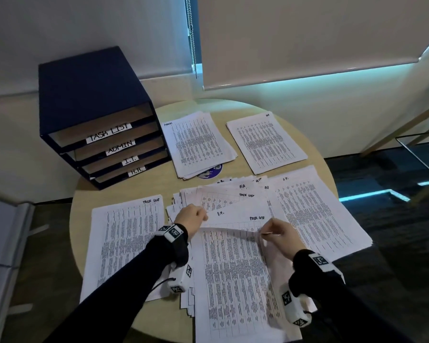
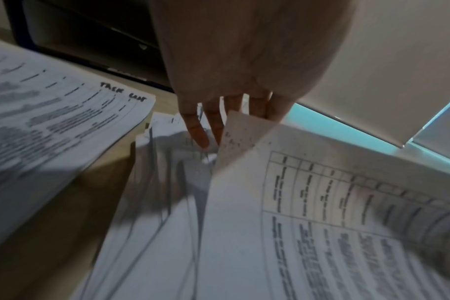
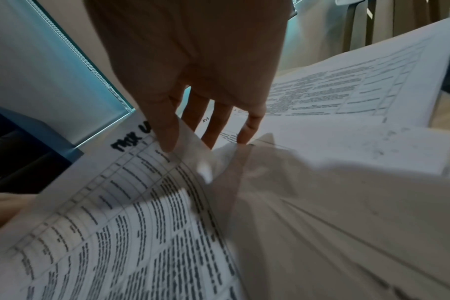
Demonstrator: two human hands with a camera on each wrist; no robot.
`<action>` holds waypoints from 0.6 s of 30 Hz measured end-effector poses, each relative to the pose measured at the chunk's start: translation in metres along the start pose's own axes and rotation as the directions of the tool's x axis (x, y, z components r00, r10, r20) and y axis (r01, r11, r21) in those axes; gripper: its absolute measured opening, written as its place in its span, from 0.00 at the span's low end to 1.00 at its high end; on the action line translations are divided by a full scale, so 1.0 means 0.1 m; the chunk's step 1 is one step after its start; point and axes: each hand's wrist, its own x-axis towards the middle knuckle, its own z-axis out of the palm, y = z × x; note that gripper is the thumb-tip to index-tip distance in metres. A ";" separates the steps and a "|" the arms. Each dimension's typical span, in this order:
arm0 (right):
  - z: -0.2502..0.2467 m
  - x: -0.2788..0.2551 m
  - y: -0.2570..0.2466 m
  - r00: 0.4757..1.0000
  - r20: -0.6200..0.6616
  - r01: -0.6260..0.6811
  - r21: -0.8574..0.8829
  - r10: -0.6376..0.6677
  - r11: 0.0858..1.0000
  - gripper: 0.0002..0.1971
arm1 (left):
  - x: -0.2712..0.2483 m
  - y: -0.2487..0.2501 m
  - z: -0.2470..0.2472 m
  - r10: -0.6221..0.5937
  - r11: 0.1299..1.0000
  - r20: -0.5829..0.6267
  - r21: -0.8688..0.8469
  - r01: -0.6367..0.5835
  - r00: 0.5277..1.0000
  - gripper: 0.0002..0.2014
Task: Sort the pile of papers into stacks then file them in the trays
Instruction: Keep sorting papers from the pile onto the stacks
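Sorting is underway: the left hand and right hand are each pinching a top corner of a Task List sheet, lifting it off the pile. Next, it likely needs carrying to the Task List stack just left of the left hand.

1. Unsorted pile: white printed table sheets, fanned loosely at table centre, corners hand-marked.
2. Top sheet, marked "TASK LIST": far edge was lifted off the pile, rest lay flat toward the near table edge. Motion blur in both wrist views, so the grip looked like a corner pinch at each end.
3. Sorted stacks, flat, apart: Task List stack left, Admin stack far, beside the trays, H.R. stack far right, I.T. stack right.
4. Trays: dark blue four-tier unit, far left, labelled TASK LIST, ADMIN, I.T., H.R. top to bottom.
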 end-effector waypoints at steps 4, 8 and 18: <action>0.03 -0.02 -0.05 1.000 0.006 -0.024 0.041 0.024 0.999 0.05 | 0.06 0.00 -0.08 0.089 0.960 0.050 0.261 -0.099 0.995 0.04; 0.05 -0.05 -0.13 1.000 -0.009 -0.017 0.060 0.018 0.998 0.09 | 0.07 0.06 -0.11 0.201 0.926 0.055 0.316 -0.208 0.978 0.07; 0.04 0.05 -0.04 0.983 -0.159 -0.110 -0.133 0.089 0.985 0.16 | -0.07 -0.09 -0.14 0.383 0.879 -0.006 0.308 -0.363 0.924 0.05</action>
